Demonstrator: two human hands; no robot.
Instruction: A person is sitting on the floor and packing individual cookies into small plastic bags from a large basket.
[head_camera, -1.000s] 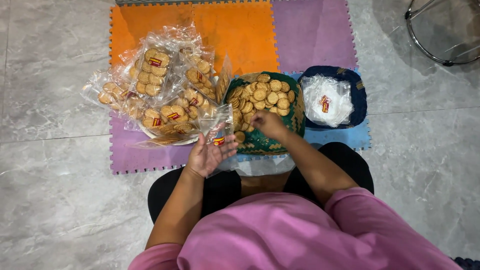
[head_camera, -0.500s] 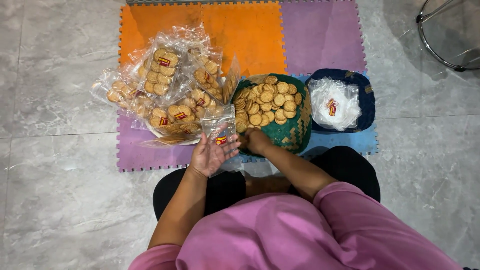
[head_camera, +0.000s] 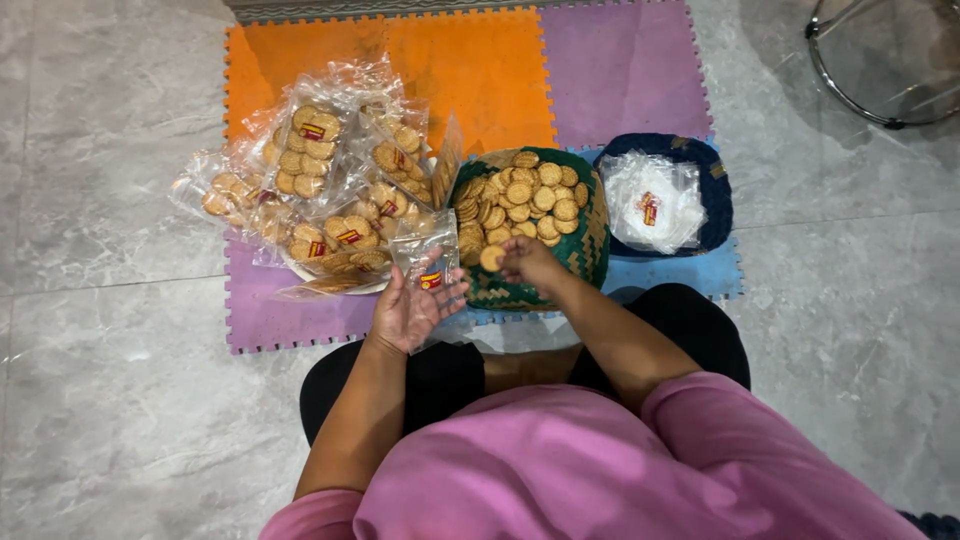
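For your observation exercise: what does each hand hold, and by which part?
The left hand holds a small clear bag by its lower end, on the open palm. The right hand pinches one round cookie at its edge, above the green basket.

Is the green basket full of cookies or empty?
Full: the green basket holds many round cookies in a heap.
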